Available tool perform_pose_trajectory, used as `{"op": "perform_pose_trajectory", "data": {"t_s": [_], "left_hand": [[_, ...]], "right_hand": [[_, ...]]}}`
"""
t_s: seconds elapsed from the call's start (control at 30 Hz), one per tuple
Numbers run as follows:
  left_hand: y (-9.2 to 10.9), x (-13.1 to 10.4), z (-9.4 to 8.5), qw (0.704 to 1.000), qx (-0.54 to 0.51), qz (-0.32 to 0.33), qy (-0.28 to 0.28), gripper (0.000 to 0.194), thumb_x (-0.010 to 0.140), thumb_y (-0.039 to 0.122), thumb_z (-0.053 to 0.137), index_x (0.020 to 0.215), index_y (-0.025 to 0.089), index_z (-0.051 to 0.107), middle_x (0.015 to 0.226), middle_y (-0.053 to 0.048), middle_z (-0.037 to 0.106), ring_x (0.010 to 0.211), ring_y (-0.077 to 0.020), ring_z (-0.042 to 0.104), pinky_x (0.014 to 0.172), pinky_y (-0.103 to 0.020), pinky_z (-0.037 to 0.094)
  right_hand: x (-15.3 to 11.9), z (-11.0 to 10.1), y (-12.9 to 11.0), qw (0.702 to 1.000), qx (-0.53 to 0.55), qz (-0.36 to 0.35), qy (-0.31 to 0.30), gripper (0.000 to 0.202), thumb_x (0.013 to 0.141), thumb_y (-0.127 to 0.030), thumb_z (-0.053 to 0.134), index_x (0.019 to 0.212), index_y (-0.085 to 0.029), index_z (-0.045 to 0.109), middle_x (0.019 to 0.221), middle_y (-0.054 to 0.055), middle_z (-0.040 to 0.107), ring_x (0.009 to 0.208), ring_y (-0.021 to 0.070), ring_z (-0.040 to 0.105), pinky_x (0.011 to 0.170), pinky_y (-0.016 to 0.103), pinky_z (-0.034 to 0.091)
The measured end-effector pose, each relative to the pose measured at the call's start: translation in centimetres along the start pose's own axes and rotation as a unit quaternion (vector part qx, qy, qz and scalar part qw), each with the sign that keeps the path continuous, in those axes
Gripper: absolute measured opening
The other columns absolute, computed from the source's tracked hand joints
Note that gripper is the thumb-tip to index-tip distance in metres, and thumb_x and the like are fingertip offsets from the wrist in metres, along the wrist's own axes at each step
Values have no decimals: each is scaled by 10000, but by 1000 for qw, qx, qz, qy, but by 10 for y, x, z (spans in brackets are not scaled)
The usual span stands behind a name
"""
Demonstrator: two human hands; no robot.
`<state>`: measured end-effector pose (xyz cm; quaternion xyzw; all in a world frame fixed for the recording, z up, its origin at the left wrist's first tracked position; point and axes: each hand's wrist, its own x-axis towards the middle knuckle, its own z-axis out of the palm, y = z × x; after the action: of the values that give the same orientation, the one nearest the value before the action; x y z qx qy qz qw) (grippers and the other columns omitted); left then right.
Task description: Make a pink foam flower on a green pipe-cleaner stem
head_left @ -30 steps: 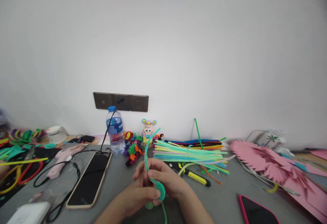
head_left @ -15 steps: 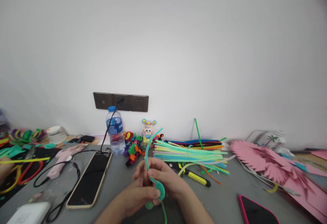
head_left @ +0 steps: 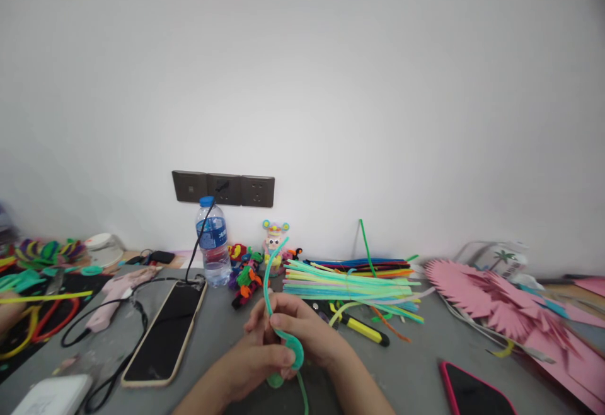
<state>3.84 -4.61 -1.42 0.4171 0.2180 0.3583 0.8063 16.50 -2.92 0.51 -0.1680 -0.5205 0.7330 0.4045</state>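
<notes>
The green pipe cleaner [head_left: 267,289] was in both hands, above the near part of the gray table [head_left: 406,364]. One end rose in a curve, lower down was a round coil [head_left: 297,353], and a loose length [head_left: 303,396] hung below; whether it was the same piece, I could not tell. The left hand [head_left: 258,361] had its thumb pressed on the coil, its fingers mostly hidden behind. The right hand [head_left: 309,330] pinched the strand above the coil, with its thumb against it.

The pipe cleaner looked very light, fuzzy and bendable, so probably it was not slippery and not fragile, but easily pulled out of shape. The coil seemed best held flat between thumb and finger, and the strand close to its bend.

Behind the hands stood a small doll [head_left: 273,241], which the raised end partly covered. A bundle of sticks [head_left: 350,286] and a yellow knife [head_left: 365,328] lay just beyond the right hand. To the left lay a dark phone [head_left: 163,336], with a black cable [head_left: 139,308] beside it.
</notes>
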Motion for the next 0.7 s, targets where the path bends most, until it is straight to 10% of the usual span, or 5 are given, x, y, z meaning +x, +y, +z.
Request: {"op": "perform_pose_trajectory", "data": {"t_s": [0.7], "left_hand": [[6,-1,2,998,53,-43,1,318,555,321,780,547,151,511,484,46,483,465,-71,418,498,-221,328]], "right_hand": [[-2,2,-8,999,-17,28,-6,325,715,-426,760,781,-121,669,871,67,676,736,145,593,728,264,444]]}}
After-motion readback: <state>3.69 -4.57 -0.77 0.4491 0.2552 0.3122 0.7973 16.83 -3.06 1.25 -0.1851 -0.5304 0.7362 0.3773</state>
